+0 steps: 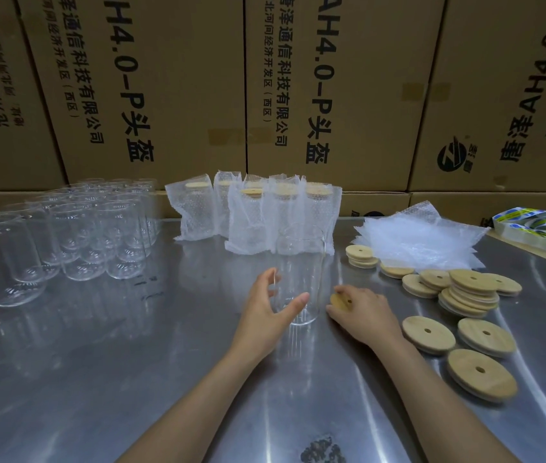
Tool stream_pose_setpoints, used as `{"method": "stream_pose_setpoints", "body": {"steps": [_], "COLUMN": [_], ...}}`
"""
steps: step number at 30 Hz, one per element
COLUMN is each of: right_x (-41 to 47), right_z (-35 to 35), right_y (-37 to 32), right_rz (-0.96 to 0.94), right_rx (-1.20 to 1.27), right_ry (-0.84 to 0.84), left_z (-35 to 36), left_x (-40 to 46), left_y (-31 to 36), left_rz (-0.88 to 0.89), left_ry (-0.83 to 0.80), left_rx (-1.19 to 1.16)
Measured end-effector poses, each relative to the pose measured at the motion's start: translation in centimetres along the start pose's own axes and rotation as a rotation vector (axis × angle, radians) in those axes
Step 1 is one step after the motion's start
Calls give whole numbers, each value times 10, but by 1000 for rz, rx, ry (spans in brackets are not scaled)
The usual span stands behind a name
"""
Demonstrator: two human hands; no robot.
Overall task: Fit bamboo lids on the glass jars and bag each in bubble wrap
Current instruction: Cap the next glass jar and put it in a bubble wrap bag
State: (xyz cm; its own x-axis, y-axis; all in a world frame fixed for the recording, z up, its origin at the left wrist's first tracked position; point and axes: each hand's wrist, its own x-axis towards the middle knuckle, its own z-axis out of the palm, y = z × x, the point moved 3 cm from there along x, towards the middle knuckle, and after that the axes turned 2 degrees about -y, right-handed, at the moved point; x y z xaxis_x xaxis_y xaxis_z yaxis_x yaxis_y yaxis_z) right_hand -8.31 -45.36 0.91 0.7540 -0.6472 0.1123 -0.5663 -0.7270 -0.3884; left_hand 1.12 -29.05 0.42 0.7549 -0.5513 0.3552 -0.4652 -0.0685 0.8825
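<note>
1. The left hand (270, 304) grasps an open glass jar (300, 275) that stands upright on the steel table (131, 379), thumb in front and fingers behind.
2. The right hand (361, 312) lies just beside the jar, fingers curled over one bamboo lid (340, 300) on the table.
3. More loose lids (465, 295) lie to the right, some stacked.
4. Empty jars (74, 235) stand far left.
5. Wrapped jars (264, 212) with lids stand behind, before the cardboard boxes (178, 88).
6. Flat bubble bags (421, 238) lie at the back right.
</note>
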Motion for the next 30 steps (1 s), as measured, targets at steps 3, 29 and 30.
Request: {"method": "stream_pose_setpoints", "body": {"steps": [3, 29, 30], "right_x": [1, -13, -13], "right_z": [-6, -62, -62], "right_y": [-3, -95, -94], "right_rz": [-42, -550, -559], "right_rx": [100, 312, 318], "right_ry": [113, 560, 563], "left_z": [0, -1, -1], "left_x": [1, 1, 0], "left_y": [-1, 3, 3], "left_rz": [-2, 2, 2], "left_ry": [0, -19, -20], "left_rx": [-3, -85, -83]}}
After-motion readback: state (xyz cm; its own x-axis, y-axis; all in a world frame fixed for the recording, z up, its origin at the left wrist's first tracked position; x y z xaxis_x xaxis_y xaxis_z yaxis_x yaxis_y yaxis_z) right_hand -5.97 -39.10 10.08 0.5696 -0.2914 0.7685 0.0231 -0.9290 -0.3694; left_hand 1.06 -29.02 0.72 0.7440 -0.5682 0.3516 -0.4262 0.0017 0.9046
